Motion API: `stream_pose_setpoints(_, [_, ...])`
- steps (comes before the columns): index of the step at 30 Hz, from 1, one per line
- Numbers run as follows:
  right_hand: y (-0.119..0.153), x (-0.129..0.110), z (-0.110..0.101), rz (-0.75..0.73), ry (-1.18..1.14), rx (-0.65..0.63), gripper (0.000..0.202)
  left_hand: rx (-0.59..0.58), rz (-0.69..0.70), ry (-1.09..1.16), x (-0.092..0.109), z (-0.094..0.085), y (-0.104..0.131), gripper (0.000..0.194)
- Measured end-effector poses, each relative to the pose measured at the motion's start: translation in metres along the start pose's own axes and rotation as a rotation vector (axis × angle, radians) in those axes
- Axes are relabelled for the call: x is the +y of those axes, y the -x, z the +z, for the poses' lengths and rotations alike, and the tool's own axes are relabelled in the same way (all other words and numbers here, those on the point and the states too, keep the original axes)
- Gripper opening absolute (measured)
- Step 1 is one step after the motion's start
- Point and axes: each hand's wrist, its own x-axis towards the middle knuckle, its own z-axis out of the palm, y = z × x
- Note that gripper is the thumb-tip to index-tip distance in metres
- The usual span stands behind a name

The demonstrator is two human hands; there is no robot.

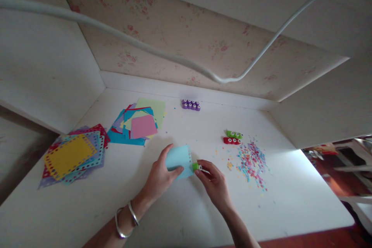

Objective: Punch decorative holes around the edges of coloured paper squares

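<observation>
My left hand [164, 172] grips a light blue sheet of paper [179, 159] by its left side, thumb on top. A column of small punched holes runs along the sheet's right edge. Between the thumb and fingers of my right hand [213, 182] is a small green craft punch [196, 166], set at the paper's right edge below those holes. Whether the paper lies inside the punch's slot is too small to tell. Right of the hands, a heap of colourful punched-out confetti [252, 161] is spread on the white table [186, 217].
Bordered, hole-punched sheets [71, 155] are piled at the left. Behind them lies a stack of plain coloured paper [143, 126]. Purple punches [191, 105] stand in rows at the back; green punches [234, 134] and red punches [231, 140] sit right. A white cable [174, 57] hangs overhead.
</observation>
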Motion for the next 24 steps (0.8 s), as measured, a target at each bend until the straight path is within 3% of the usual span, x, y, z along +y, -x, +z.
stream_pose_setpoints(8, [0.0,-0.001,0.001,-0.061,0.054,-0.024,0.024,-0.012,0.006,-0.001,0.002,0.001,0.001,0.074])
stream_pose_setpoints(14, [0.001,0.001,0.003,-0.097,0.256,-0.05,0.025,0.016,0.062,-0.072,-0.006,0.007,0.003,0.069])
stream_pose_setpoints(20, [0.003,0.008,0.002,-0.256,0.434,-0.06,0.026,-0.05,0.231,-0.195,-0.022,0.021,0.009,0.068])
stream_pose_setpoints(24, [0.01,0.008,0.0,-0.348,0.463,-0.05,0.029,-0.034,0.351,-0.267,-0.021,0.024,0.014,0.068])
